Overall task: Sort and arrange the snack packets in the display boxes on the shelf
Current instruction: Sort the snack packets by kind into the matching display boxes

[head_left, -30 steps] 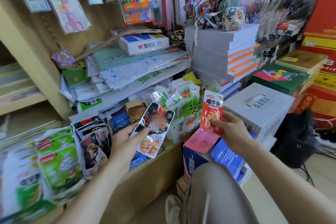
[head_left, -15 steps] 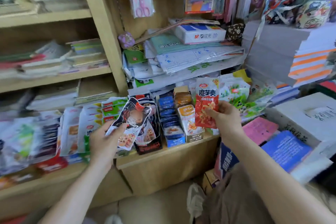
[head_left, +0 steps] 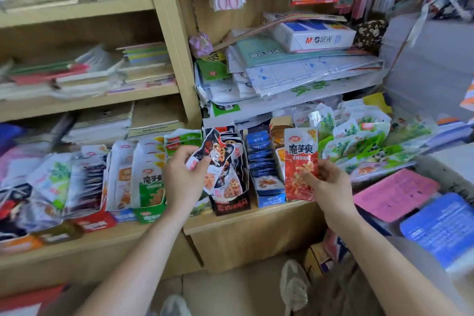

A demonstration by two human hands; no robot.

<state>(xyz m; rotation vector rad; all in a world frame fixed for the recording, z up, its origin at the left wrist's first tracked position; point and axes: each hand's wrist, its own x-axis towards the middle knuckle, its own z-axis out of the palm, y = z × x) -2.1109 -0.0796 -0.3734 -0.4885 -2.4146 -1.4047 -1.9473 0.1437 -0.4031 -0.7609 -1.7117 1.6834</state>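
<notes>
My left hand point(head_left: 182, 177) grips a black-and-white snack packet point(head_left: 214, 152) over the black display box point(head_left: 230, 204), which holds matching packets. A red packet point(head_left: 300, 159) is pinched upright in my right hand point(head_left: 325, 187), in front of the blue display box point(head_left: 266, 185) and an orange-packet box point(head_left: 279, 131). A green display box point(head_left: 150, 192) of white-and-green packets stands left of my left hand. Loose green-and-white packets point(head_left: 364, 141) lie heaped at the right of the shelf.
The wooden shelf edge point(head_left: 246, 218) runs under the boxes. More packet boxes point(head_left: 77, 182) crowd the lower left shelf. Stacks of paper point(head_left: 295, 77) and a white M&G box point(head_left: 315, 34) sit above. Pink and blue cartons point(head_left: 420, 205) stand at the right.
The view has swung left and closed in on the shelf. My left hand has carried the black packet up over the black box; my right hand keeps the red packet by the blue box.
</notes>
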